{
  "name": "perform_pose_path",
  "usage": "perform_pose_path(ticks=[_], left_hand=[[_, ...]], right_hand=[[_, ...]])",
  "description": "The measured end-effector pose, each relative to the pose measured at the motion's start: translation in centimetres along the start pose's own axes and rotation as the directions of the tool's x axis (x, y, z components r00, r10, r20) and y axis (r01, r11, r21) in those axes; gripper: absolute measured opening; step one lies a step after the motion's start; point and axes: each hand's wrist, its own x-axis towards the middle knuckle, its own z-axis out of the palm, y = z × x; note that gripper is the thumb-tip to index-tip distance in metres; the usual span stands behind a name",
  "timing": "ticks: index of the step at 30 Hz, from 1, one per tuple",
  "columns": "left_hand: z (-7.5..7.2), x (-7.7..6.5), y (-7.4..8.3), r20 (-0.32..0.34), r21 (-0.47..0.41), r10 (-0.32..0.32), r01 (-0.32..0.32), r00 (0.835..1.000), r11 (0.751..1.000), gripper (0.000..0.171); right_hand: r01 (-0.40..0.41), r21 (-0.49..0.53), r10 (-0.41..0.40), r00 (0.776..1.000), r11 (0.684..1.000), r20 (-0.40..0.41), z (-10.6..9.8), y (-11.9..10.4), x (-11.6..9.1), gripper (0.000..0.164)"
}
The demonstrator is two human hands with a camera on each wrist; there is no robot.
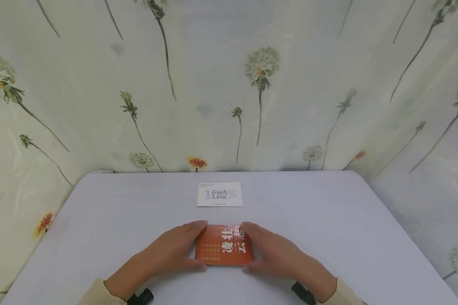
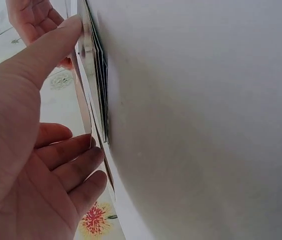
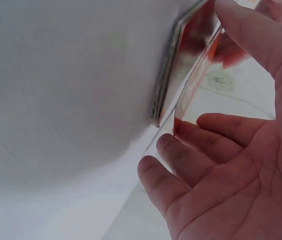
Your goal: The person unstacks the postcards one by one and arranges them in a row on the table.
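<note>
A red card [image 1: 213, 250] with white Chinese characters and small yellow print lies crosswise between both hands. My left hand [image 1: 175, 249] holds its left side and my right hand [image 1: 272, 250] its right side, thumbs at the near corners and fingers at the far ones. The right wrist view shows the card [image 3: 196, 82] slightly bent and lifted above a thin stack of cards [image 3: 168, 70] on the table. The layered edges of this stack [image 2: 102, 82] also show in the left wrist view. From above, the red card hides the stack.
A white card [image 1: 220, 201] printed "Good Luck" lies on the table just beyond the hands. The white tabletop [image 1: 137, 203] ends at a backdrop of flower-patterned cloth [image 1: 210, 84], which also closes in both sides.
</note>
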Motion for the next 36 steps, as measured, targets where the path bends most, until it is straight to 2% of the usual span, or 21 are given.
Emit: perform_pose_path(ticks=[9, 22, 29, 36], left_hand=[[-0.3, 0.0, -0.5, -0.01, -0.005, -0.003, 0.003, 1.0, 1.0, 0.107], [-0.8, -0.2, -1.1, -0.002, -0.035, -0.044, 0.044, 0.999, 0.998, 0.107], [-1.1, -0.3, -1.5, -0.015, -0.036, -0.038, 0.038, 0.999, 0.999, 0.106], [-1.1, -0.5, -2.1, -0.036, -0.028, -0.023, 0.022, 0.999, 0.999, 0.102]], right_hand=[[0.032, -0.013, -0.033, 0.999, 0.999, -0.018, -0.6, 0.0, 0.4, 0.095], [0.024, 0.006, -0.024, 1.0, 1.0, 0.004, -1.0, -0.6, 1.4, 0.096], [0.031, -0.009, -0.031, 1.0, 0.999, -0.003, -1.1, -1.0, 2.1, 0.095], [0.031, 0.03, -0.031, 1.0, 0.999, -0.005, -0.8, -1.3, 2.9, 0.094]])
